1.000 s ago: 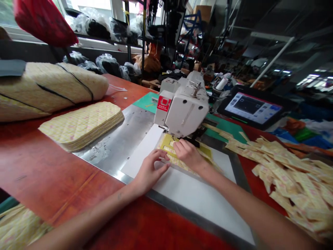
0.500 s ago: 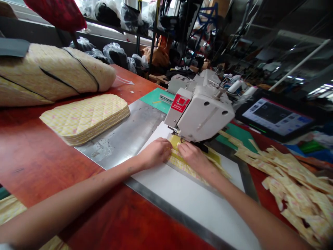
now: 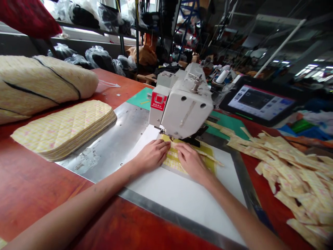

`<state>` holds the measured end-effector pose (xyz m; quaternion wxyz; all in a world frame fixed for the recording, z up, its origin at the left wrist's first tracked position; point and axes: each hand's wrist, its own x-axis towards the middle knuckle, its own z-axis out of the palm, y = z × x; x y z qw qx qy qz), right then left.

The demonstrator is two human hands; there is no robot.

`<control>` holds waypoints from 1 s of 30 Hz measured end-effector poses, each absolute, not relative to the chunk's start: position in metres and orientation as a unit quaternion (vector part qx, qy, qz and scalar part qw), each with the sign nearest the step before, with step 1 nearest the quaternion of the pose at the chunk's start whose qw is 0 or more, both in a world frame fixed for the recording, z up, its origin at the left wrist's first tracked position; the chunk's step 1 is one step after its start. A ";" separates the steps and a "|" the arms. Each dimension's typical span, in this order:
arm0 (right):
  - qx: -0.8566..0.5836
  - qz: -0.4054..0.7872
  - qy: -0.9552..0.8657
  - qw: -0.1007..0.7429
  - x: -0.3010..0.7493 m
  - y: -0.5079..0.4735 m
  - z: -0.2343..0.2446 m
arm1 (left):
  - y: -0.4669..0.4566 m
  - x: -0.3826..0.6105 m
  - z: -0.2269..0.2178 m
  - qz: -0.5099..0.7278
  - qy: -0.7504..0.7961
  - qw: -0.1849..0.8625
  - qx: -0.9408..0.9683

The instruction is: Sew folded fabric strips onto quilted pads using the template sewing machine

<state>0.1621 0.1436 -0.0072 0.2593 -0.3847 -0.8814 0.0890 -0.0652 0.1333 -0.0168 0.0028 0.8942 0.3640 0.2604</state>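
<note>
My left hand point(image 3: 151, 155) and my right hand point(image 3: 189, 159) lie side by side on a small yellow patterned fabric piece point(image 3: 208, 152) set in a yellow template on a white board point(image 3: 182, 191). Both hands press down with fingers together, fingertips pointing toward the needle area under the white sewing machine head point(image 3: 182, 104). The fabric under the fingers is partly hidden.
A stack of yellow quilted pads point(image 3: 65, 126) sits at left on the red table point(image 3: 31, 187), with a tied bundle point(image 3: 39, 83) behind it. Several yellow fabric strips point(image 3: 293, 173) are heaped at right. A touchscreen panel point(image 3: 257, 100) stands behind the machine. A metal plate point(image 3: 114, 139) surrounds the board.
My left hand has slid forward from the board's edge to the fabric beside my right hand. Both hands now rest flat on the piece. The view has shifted slightly.
</note>
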 end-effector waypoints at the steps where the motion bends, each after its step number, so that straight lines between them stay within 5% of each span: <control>1: -0.389 0.073 -0.880 0.263 0.167 0.142 -0.007 | 0.133 -0.065 -0.017 0.254 0.366 0.005 0.895; 30: -0.424 0.141 -0.837 0.316 0.181 0.178 -0.013 | 0.148 -0.073 -0.009 0.270 0.399 0.001 0.876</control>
